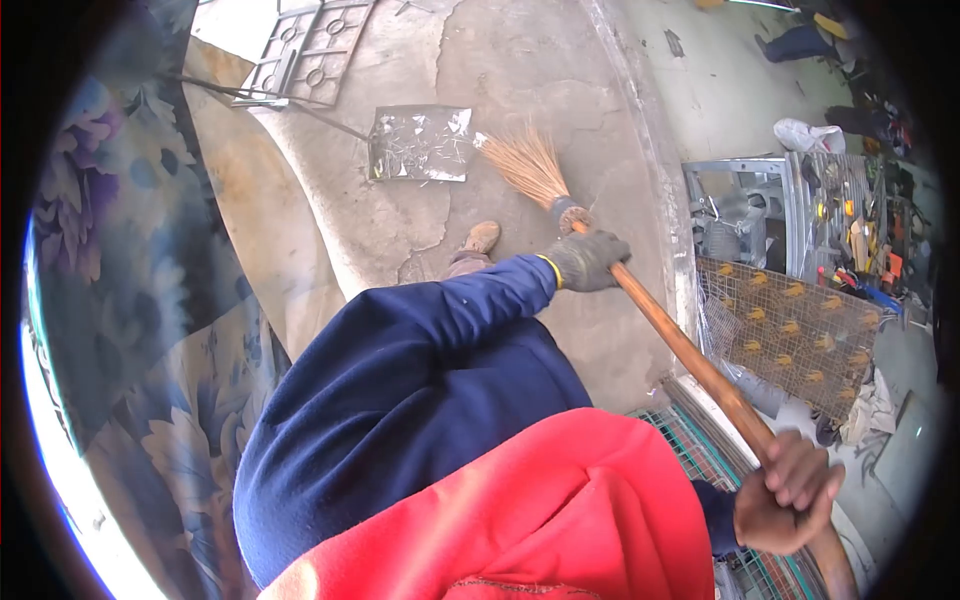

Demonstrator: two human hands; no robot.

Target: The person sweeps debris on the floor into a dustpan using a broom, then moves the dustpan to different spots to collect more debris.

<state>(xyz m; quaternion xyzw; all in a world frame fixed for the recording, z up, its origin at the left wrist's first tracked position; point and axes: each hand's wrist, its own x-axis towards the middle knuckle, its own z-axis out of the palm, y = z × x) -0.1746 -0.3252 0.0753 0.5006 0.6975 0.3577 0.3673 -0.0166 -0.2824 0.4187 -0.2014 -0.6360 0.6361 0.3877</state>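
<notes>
A straw broom (525, 168) with a long wooden handle runs from the upper middle to the lower right. My left hand (588, 261), in a grey glove with a yellow cuff edge, is wrapped round the handle just below the bristles. Farther down the handle, my bare right hand (788, 495) grips it with curled fingers. The bristle tips lie near the right edge of a flat metal dustpan (420, 145), which holds bright scraps and bits of debris. From the dustpan's left side a long thin rod extends to the upper left.
A metal grille (310, 45) lies at the upper left. Flowered cloth (130, 250) hangs along the left. On the right are a metal frame (740, 205), wire mesh (785, 330), a white bag (808, 136) and scattered tools. My shoe (482, 237) rests on the concrete floor (540, 60).
</notes>
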